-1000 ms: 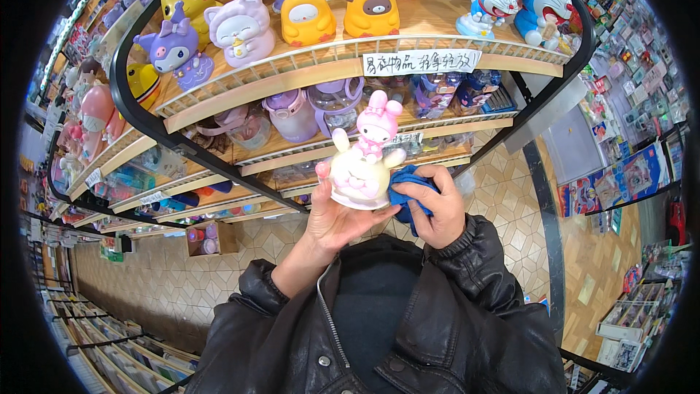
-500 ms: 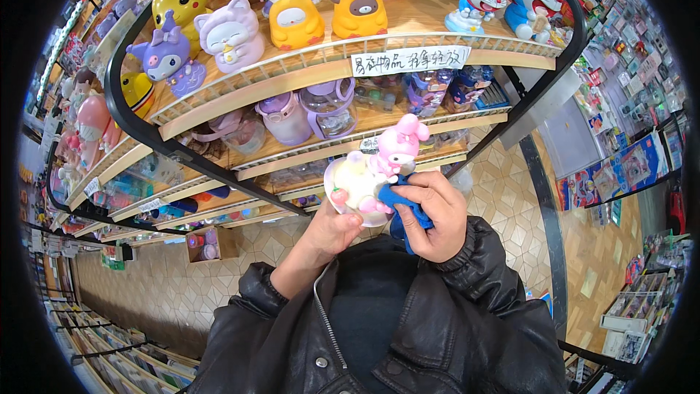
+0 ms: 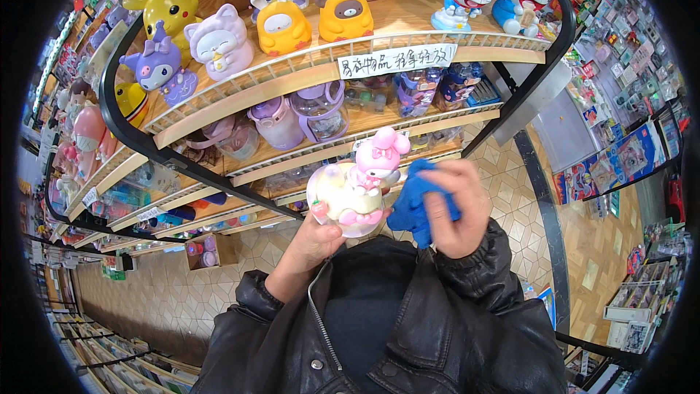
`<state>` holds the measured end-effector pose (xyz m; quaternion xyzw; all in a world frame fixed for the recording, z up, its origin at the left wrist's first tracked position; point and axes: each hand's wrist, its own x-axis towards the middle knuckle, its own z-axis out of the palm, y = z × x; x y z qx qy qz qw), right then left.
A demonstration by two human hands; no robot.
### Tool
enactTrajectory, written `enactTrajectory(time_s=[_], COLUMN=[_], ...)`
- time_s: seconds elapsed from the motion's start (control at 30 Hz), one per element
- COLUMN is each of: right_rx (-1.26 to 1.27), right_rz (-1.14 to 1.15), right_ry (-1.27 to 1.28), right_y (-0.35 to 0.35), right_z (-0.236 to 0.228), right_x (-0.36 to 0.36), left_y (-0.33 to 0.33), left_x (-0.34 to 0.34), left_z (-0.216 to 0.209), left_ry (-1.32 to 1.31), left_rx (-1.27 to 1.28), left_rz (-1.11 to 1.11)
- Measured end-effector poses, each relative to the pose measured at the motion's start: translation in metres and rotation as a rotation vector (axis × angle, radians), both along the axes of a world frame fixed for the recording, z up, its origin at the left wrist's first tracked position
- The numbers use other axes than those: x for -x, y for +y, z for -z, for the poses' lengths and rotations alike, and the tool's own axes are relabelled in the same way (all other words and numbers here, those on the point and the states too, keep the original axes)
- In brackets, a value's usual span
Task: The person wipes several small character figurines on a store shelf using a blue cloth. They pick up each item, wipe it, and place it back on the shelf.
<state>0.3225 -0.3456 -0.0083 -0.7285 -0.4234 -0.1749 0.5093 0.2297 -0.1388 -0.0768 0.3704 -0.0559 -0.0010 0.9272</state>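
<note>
A pink and cream cartoon figurine with a pink hooded head and a strawberry on its side is tilted in front of me. My left hand grips its lower left edge; the fingers underneath are hidden. Just right of the figurine, my right hand holds a crumpled blue cloth, its fingers slightly blurred. The cloth hangs close beside the figurine's face and base, with a small gap in between.
Ahead stands a curved wooden shelf with a wire rail, bearing several cartoon figurines. A handwritten sign hangs on its front. Cups and bottles fill the tier below. An open cardboard box sits on the floor at left.
My right hand has drawn the blue cloth away from the figurine, rightward. The figurine has shifted slightly down and left and turned more upright in my left hand.
</note>
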Motion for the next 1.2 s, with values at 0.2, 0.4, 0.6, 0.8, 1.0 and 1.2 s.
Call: enactTrajectory(time_s=[0.2,0.4,0.6,0.8,1.0,1.2], right_rx=[-0.342,0.033,-0.057,-0.211,-0.251,-0.606], right_rz=[-0.085,-0.097,-0.017,0.111,0.108,-0.032], right_ry=[0.251,0.078,0.144,0.094,0.18,0.636], right_y=[0.0,0.016,0.015,0.02,0.019,0.024], right_z=[-0.008,-0.014,-0.001,0.01,0.013,0.017], right_x=[-0.012,-0.022,-0.023,-0.023,-0.024,-0.019], left_y=[-0.006,-0.016,-0.013,-0.012,-0.015,-0.013], left_x=[-0.006,0.0,-0.003,-0.007,-0.009,-0.011], left_z=[-0.007,-0.014,-0.007,-0.008,-0.012,-0.004], left_ry=[0.032,0.133,0.118,0.067,0.063,0.009], left_rx=[0.121,0.04,-0.125,-0.229,-0.245,-0.471], left_rz=[0.087,0.079,0.098,0.133,0.111,-0.018])
